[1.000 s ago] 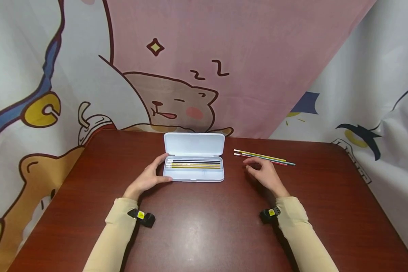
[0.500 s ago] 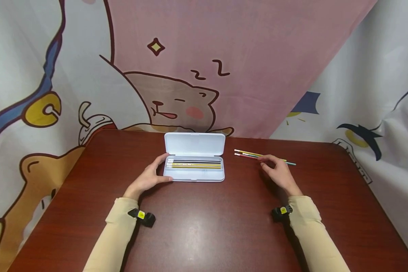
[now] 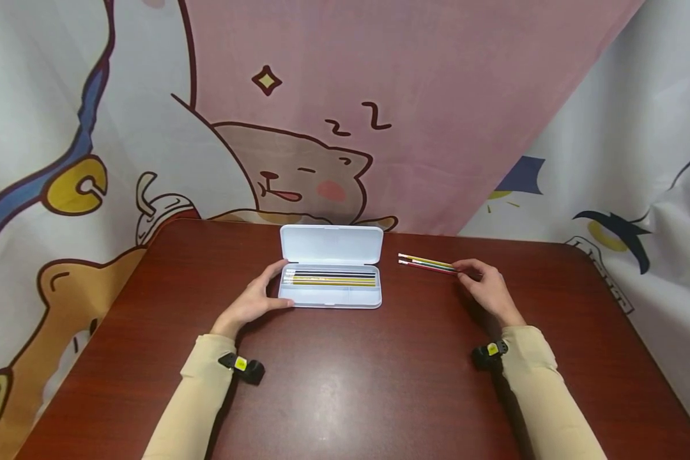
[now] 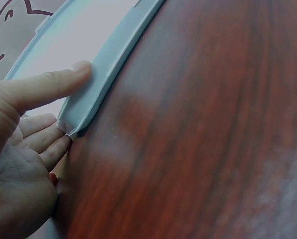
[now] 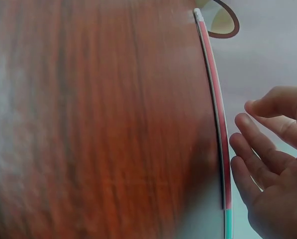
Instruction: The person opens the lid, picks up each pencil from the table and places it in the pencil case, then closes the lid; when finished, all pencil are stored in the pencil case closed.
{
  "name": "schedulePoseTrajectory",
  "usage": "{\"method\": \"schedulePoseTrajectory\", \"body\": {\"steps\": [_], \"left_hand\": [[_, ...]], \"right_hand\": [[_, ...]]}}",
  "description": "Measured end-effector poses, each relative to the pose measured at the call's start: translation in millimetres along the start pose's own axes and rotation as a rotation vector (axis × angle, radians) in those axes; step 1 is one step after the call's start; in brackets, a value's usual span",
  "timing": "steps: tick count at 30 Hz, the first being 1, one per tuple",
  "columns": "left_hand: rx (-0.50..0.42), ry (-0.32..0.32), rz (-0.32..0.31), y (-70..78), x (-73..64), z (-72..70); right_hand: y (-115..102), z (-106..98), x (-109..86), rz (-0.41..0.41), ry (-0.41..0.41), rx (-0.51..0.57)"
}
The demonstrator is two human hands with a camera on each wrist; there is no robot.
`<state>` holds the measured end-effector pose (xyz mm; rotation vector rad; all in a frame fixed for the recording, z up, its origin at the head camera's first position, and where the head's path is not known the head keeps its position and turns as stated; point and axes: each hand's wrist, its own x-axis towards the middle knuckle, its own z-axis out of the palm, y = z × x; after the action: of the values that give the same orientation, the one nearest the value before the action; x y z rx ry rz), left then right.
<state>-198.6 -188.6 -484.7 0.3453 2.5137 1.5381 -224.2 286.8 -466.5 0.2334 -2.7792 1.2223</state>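
Note:
In the head view a white pencil case (image 3: 330, 296) lies with its lid (image 3: 331, 244) raised and several black and yellow pencils (image 3: 333, 278) in its rear compartment. My left hand (image 3: 250, 305) holds the case's left end, the thumb on the front edge and the fingers at the side and back corner. To the right, yellow, green and red pencils (image 3: 425, 262) lie together on the table. My right hand (image 3: 486, 285) is at their right ends, which it hides. In the right wrist view its bent fingers show a gap from the red pencil (image 5: 217, 94).
The dark reddish-brown table (image 3: 345, 377) reaches back to a printed cloth (image 3: 431, 128) with cartoon animals. Black wrist cameras are strapped over both light sleeves (image 3: 543, 383).
My right hand has moved rightward along the loose pencils to their far ends. The left hand stays on the pencil case, which keeps its place.

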Motion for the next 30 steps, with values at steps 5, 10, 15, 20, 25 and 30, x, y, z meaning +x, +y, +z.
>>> {"method": "schedulePoseTrajectory", "body": {"steps": [5,10,15,20,25,30], "left_hand": [[-0.003,0.001,0.004,-0.7,0.8,0.8],[-0.004,0.001,0.007,-1.4,1.1,0.8],[-0.009,0.001,0.007,-0.9,1.2,0.8],[-0.014,0.001,0.011,0.3,0.9,0.3],[-0.017,0.001,0.006,0.3,0.9,0.6],[-0.01,0.005,-0.001,-3.5,0.9,1.4]], "right_hand": [[3.4,-2.1,0.3,-0.009,-0.013,-0.015],[4.8,-3.8,-0.3,-0.003,-0.06,-0.038],[9.6,-2.3,0.7,0.001,-0.101,-0.045],[13.6,-1.0,0.8,-0.031,-0.128,-0.007],[13.1,-0.2,-0.4,-0.044,-0.154,0.017],[11.8,1.6,-2.0,-0.05,-0.174,0.013]]}}
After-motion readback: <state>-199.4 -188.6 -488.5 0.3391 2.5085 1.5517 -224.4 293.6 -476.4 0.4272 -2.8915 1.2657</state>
